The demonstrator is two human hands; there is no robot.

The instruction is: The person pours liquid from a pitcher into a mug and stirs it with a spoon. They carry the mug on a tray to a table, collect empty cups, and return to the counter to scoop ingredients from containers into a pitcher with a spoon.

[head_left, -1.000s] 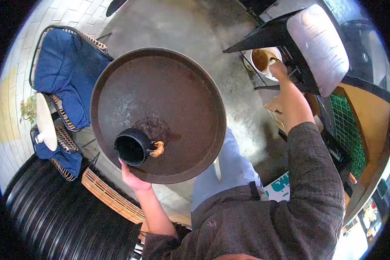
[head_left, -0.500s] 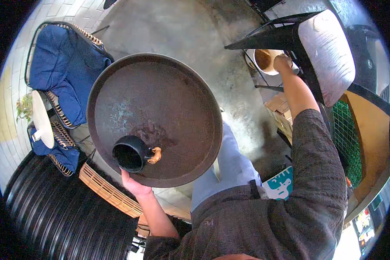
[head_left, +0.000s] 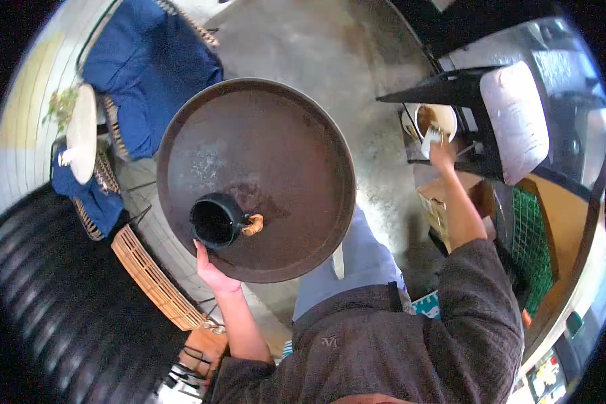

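Observation:
My left hand (head_left: 215, 273) supports a round brown serving tray (head_left: 283, 168) from below at its near-left edge; its thumb shows at the rim and the other fingers are hidden underneath. On the tray, near that thumb, stands a black mug (head_left: 215, 221) with a dark inside and a tan wrapping on its handle (head_left: 252, 225). Reaching far out to the right, my right hand (head_left: 442, 155) is closed around a small white object (head_left: 431, 141), too blurred to name. It is at the near rim of a white bucket (head_left: 449, 116) with brown material inside.
A black chair with a pale seat (head_left: 515, 121) stands right of the bucket. Below it are a cardboard box (head_left: 438, 209) and green mesh (head_left: 535, 236). On the left are blue-covered chairs (head_left: 148, 74), a small round table (head_left: 82, 135) and a slatted wooden bench (head_left: 155, 279).
My right hand has drawn back from inside the bucket to its near rim, and the white object now shows in it. The view has turned slightly; the tray and mug stay in my left hand.

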